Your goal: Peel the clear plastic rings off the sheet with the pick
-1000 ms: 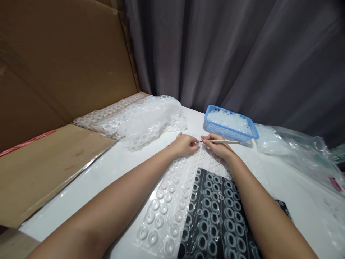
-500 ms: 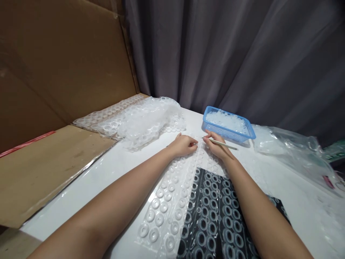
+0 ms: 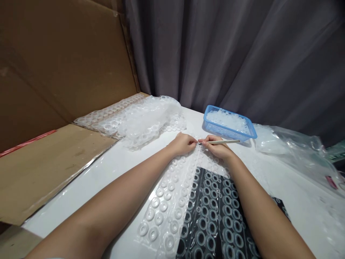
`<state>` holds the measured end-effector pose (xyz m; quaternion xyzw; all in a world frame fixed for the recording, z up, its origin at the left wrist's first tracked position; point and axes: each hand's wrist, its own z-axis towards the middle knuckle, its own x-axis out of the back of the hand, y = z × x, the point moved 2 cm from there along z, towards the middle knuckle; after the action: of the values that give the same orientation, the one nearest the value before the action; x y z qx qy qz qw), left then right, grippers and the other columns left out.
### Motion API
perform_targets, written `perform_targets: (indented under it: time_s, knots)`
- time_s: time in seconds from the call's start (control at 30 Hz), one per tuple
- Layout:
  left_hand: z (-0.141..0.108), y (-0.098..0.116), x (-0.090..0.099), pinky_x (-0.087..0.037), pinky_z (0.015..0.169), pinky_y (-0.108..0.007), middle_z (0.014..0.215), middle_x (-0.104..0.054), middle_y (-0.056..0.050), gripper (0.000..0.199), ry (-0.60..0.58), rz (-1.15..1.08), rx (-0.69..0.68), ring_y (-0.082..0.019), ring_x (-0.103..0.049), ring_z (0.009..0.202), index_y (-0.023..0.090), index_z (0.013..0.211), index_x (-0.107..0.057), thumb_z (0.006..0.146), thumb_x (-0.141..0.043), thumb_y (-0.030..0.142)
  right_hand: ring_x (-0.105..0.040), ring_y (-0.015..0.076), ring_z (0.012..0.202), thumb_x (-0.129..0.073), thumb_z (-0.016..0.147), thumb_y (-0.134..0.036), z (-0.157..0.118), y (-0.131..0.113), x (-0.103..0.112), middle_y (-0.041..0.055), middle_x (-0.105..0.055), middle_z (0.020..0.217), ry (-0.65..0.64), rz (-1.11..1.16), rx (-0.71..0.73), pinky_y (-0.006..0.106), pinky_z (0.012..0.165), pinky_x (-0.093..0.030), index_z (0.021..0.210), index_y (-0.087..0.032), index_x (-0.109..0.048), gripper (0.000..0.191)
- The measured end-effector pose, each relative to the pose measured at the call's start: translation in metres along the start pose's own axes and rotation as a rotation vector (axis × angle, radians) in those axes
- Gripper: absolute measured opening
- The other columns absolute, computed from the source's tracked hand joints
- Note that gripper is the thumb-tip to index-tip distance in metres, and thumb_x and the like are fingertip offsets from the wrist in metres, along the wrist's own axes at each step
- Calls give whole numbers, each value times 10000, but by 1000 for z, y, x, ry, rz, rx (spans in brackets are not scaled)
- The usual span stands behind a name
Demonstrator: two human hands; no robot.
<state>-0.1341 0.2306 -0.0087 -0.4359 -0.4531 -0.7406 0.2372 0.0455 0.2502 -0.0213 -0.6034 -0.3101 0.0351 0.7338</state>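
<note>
A clear plastic sheet (image 3: 164, 205) with rows of moulded rings runs up the white table under both forearms. My left hand (image 3: 183, 144) rests at its far part, thumb and fingers pinched together; what they hold, if anything, is too small to tell. Close beside it, my right hand (image 3: 217, 148) grips a thin, pale pen-like tool (image 3: 225, 141) with a dark tip. That tip points left, almost at my left fingertips, over the sheet. A black sheet (image 3: 201, 216) lies beneath part of the clear rings, nearer to me.
Behind my right hand stands a blue basket (image 3: 252, 132) of small translucent pieces. Crumpled ringed plastic sheets (image 3: 145, 122) are heaped at the back left, by cardboard (image 3: 61, 158). A clear plastic bag (image 3: 293, 147) lies to the right. A grey curtain (image 3: 215, 54) hangs behind.
My right hand has shifted slightly down and left, and the tool now lies nearer level, its tip closer to my left hand. My left fingers have drawn together into a pinch.
</note>
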Motion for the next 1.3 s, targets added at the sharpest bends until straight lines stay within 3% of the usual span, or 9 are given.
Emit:
perform_targets:
  time_s: [0.23,0.4,0.5,0.63,0.77,0.93,1.13,1.3]
  knots:
    - [1,0,0,-294,952,-408,680,-685,-2,240,-6,8,17,-150,-575,644,190,789,-717,800,-479,215,-637,208,918,-572,825,-336,-1,-3,-2,64,-690,1048,-11,-140,57,296,710,-460,717,-207,-549,169]
    - [1,1,0,-303,947,-408,676,-664,-5,159,6,32,19,-169,-581,679,174,754,-680,755,-525,208,-623,195,768,-518,843,-342,-1,-5,-2,33,-705,893,105,-356,119,295,657,-439,776,-213,-582,160]
    - [0,0,0,-309,943,-399,673,-661,0,145,-4,43,11,-166,-580,682,178,721,-671,743,-529,200,-623,192,744,-512,840,-363,-2,-6,-2,33,-703,832,145,-304,69,291,634,-440,751,-209,-567,187]
    - [-3,-1,2,-317,932,-382,731,-679,-8,164,-11,58,-3,-168,-588,712,182,766,-684,757,-522,206,-638,198,859,-556,803,-335,-3,-8,-5,53,-691,1022,81,-169,18,299,696,-465,718,-204,-580,158]
    - [-5,-1,5,-370,831,-304,729,-678,-27,194,-12,95,-37,-158,-581,687,169,785,-697,779,-506,199,-637,211,940,-572,796,-330,-6,-9,-11,52,-676,1089,88,-157,27,327,794,-464,735,-203,-614,147]
    - [-6,0,7,-371,655,-243,606,-618,-28,224,-20,149,-95,-143,-533,602,160,631,-672,778,-505,185,-633,221,940,-570,815,-351,-9,-13,-21,21,-691,1057,112,-390,136,304,780,-451,839,-243,-648,135]
    - [-5,-4,6,-377,671,-256,618,-596,-36,194,-8,159,-101,-157,-528,626,163,629,-669,749,-518,183,-593,195,686,-448,866,-322,-10,-16,-25,31,-646,751,272,-536,223,283,648,-437,762,-215,-552,182]
    - [-4,-6,6,-389,703,-259,641,-607,-30,187,-8,119,-107,-154,-537,644,166,653,-675,740,-510,169,-603,223,834,-379,890,-289,-11,-15,-13,94,-646,918,439,-475,167,355,770,-454,838,-197,-547,198]
